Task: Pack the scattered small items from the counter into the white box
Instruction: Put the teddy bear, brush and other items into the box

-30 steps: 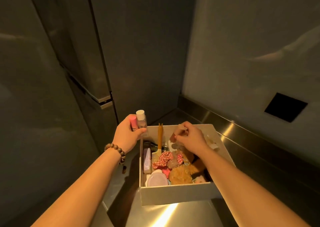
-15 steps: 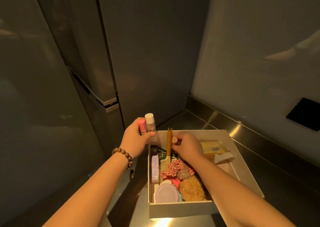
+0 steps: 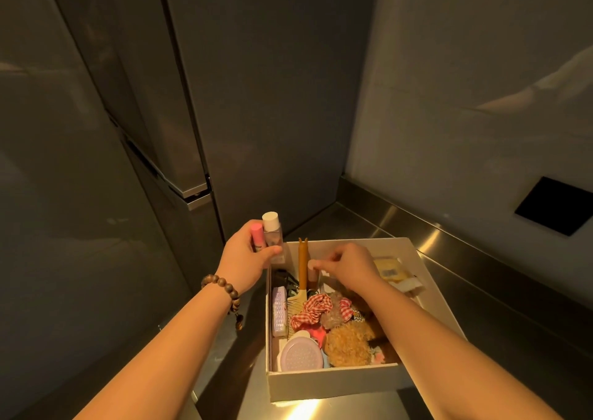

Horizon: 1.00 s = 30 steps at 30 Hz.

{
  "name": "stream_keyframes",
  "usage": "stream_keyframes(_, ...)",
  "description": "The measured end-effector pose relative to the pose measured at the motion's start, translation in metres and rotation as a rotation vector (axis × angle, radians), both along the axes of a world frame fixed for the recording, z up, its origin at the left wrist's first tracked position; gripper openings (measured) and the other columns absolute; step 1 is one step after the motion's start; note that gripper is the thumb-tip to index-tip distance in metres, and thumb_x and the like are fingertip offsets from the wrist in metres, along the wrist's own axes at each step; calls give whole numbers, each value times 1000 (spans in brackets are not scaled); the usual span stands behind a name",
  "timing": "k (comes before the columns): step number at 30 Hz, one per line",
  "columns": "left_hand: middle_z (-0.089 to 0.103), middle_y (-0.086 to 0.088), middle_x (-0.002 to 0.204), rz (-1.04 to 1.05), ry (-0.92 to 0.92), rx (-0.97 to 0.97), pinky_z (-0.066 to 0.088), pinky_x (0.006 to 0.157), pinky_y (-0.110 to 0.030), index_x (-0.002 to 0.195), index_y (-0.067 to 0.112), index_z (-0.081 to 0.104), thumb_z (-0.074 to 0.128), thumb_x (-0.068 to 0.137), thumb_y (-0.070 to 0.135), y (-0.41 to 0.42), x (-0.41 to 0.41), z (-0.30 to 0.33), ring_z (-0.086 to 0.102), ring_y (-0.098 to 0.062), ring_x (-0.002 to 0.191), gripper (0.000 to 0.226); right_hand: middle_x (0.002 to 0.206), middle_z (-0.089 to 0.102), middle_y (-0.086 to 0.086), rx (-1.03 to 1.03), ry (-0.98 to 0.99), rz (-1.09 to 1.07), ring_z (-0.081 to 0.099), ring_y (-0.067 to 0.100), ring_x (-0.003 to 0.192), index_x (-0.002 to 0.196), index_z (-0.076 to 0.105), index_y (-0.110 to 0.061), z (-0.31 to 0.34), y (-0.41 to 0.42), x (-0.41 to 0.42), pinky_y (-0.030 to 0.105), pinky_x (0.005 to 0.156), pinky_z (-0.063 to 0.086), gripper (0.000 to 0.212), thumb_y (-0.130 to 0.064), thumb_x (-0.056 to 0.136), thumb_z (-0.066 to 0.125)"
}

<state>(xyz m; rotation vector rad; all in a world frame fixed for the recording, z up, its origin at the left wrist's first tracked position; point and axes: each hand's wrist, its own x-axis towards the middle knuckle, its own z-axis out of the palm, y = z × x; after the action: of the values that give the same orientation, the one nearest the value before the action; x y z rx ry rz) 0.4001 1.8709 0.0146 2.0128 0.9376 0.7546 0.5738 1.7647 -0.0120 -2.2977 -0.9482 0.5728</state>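
Note:
The white box sits on the steel counter, full of small items: a comb with a brown handle, a red checked scrunchie, a round lilac brush, a fuzzy tan puff and a yellow packet. My left hand hovers at the box's far left corner, gripping a clear bottle with a white cap and a pink tube. My right hand is inside the box, its fingertips pinching a small pale bottle beside the comb handle.
The counter runs along a grey wall with a steel upstand and a dark square panel. Tall dark cabinet doors stand behind and left of the box. A bead bracelet circles my left wrist.
My right hand has lowered a small pale bottle into the box beside the comb handle. My left hand has held its two items at the corner. The view has shifted slightly.

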Motion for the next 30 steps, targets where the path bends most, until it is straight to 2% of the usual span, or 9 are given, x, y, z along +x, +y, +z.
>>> stream_keyframes(4,56,13,96,6,0,13,34,68,-12,109,28,51,68,82,22,-1,-2,5,51,-1,87,32,97,64,2,149,517,-274,58,22,93,98,66,-20,16,-18,14,35,78,53,34,-47,78,72)
stream_keyframes(7,55,14,94,7,-4,18,34,68,-12,107,29,50,68,82,23,-5,0,9,50,-1,86,32,107,61,11,216,799,-401,59,29,101,109,62,-14,22,-28,21,43,87,54,27,-27,86,68)
stream_keyframes(9,54,16,92,-2,-7,33,34,68,-12,105,30,50,69,81,23,-9,2,11,50,0,85,31,107,59,14,291,929,-445,61,29,102,104,61,-11,25,-33,22,42,89,54,17,-13,87,64)
stream_keyframes(12,52,18,91,-9,-16,42,34,68,-13,104,31,49,69,81,23,-13,2,11,49,2,83,31,104,61,11,304,839,-342,60,26,100,108,65,-10,26,-34,21,39,87,54,20,-5,89,60)
stream_keyframes(16,52,20,91,-12,-15,29,34,67,-12,103,31,49,69,81,23,-16,2,12,49,4,83,31,99,67,4,269,541,-276,61,20,94,88,71,-19,17,-21,16,35,84,54,10,-10,86,67)
stream_keyframes(22,51,21,91,-16,-10,35,33,68,-12,104,32,48,69,81,22,-19,-1,12,48,5,83,32,82,65,-5,81,69,-105,63,14,87,78,70,-22,1,-2,11,24,75,48,6,-17,80,74)
stream_keyframes(24,51,21,92,-17,-2,36,33,68,-12,104,32,48,69,81,21,-19,-3,12,48,5,83,32,86,66,-4,-1,-32,-23,63,14,90,86,73,-19,-2,-2,9,23,75,47,4,-17,82,72)
stream_keyframes(27,52,18,93,-35,13,34,33,69,-11,104,32,49,69,81,22,-18,-5,13,49,4,84,32,103,67,-4,99,-10,5,60,14,99,107,70,-19,13,-5,4,22,79,47,19,-20,88,66)
stream_keyframes(30,55,16,95,-90,27,29,34,70,-12,104,30,52,70,80,22,-19,-3,17,51,3,86,31,103,63,-12,325,95,154,58,6,97,113,65,-27,47,-10,-8,20,75,49,25,-31,88,64)
